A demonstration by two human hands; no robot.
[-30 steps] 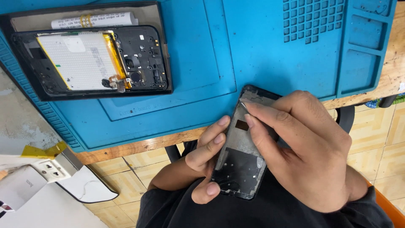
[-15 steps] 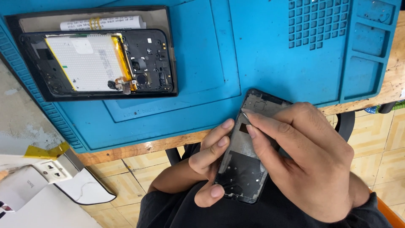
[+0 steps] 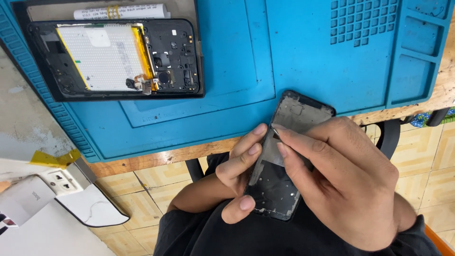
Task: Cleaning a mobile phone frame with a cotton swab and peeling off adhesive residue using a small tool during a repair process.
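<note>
Far left, the opened phone [image 3: 113,59] lies on the blue mat [image 3: 303,71]. Nearer, your left hand [image 3: 239,178] curls its fingers round the phone frame [image 3: 284,161], held over the table's near edge. Your right hand [image 3: 350,185] pinches something thin, too small to identify, against it.

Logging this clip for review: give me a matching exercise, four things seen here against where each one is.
Things:
1. phone frame
2. opened phone with battery
3. blue work mat
4. white tube

Places:
A. spread over the wooden bench top
B. lying at the mat's far left, insides up
C. gripped by the left hand, with the right hand working on it
D. at the top edge, just beyond the opened phone

Pairs: 1-C, 2-B, 3-A, 4-D
</note>
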